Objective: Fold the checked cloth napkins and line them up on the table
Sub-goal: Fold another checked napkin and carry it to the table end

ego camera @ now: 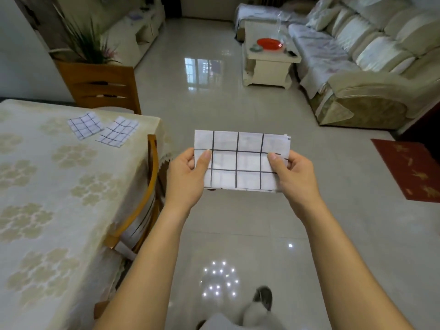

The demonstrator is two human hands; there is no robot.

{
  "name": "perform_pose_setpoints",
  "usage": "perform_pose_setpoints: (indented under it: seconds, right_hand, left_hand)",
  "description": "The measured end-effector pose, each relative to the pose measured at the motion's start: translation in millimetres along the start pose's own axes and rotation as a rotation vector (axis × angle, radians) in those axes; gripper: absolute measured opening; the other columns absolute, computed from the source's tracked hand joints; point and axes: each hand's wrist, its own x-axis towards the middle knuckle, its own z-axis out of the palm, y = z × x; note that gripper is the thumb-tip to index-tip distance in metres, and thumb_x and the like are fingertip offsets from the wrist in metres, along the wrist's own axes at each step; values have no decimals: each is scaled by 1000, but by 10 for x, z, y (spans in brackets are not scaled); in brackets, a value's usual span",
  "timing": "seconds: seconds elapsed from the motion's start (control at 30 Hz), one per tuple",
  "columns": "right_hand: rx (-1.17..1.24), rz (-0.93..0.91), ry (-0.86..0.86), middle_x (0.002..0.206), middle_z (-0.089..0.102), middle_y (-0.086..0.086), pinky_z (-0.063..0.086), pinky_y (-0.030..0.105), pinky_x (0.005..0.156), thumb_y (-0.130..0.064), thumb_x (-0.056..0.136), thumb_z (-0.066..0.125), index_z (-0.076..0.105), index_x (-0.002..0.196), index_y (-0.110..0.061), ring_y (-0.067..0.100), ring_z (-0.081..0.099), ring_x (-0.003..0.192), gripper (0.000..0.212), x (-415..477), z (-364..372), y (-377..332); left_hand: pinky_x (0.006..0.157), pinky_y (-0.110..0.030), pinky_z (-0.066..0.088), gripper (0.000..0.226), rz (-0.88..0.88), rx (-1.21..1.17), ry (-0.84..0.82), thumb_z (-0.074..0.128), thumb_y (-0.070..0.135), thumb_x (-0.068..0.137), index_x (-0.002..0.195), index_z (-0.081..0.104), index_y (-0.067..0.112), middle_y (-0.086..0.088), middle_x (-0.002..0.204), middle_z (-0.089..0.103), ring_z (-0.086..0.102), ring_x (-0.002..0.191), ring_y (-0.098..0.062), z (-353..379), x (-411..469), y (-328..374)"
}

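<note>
Behind napkin (240, 160), fingers apparently hidden

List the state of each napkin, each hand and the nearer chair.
Held napkin: folded into a rectangle, held in the air over the floor, off the table.
Left hand: gripping the napkin's left edge.
Right hand: gripping the napkin's right edge.
Far napkin: folded, flat on the table.
Near napkin: folded, flat beside it, corners close.
Chair: pushed in at the table.
</note>
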Motion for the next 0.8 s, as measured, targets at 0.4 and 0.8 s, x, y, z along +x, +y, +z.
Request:
perform_pose_setpoints:
  seconds: [0.4, 0.8]
  right_hand:
    - [81, 2, -359, 96, 78, 1, 59, 38, 79, -21, 101, 61, 73, 102, -18, 17, 74, 88, 13, 2337, 723, -37]
    - [57, 14, -519, 93, 79, -6, 61, 34, 79, -24, 99, 64, 73, 97, -22, 15, 75, 89, 9, 4067, 1450, -98]
  left_hand:
    - [67, -6, 51, 17, -50, 142, 320, 57, 32, 103, 115, 68, 29, 22, 97, 72, 67, 89, 12, 254, 1743, 66]
    - [68, -8, 52, 23, -105, 130, 479, 65, 24, 99, 120, 71, 19, 17, 103, 74, 71, 91, 5, 303, 3211, -196]
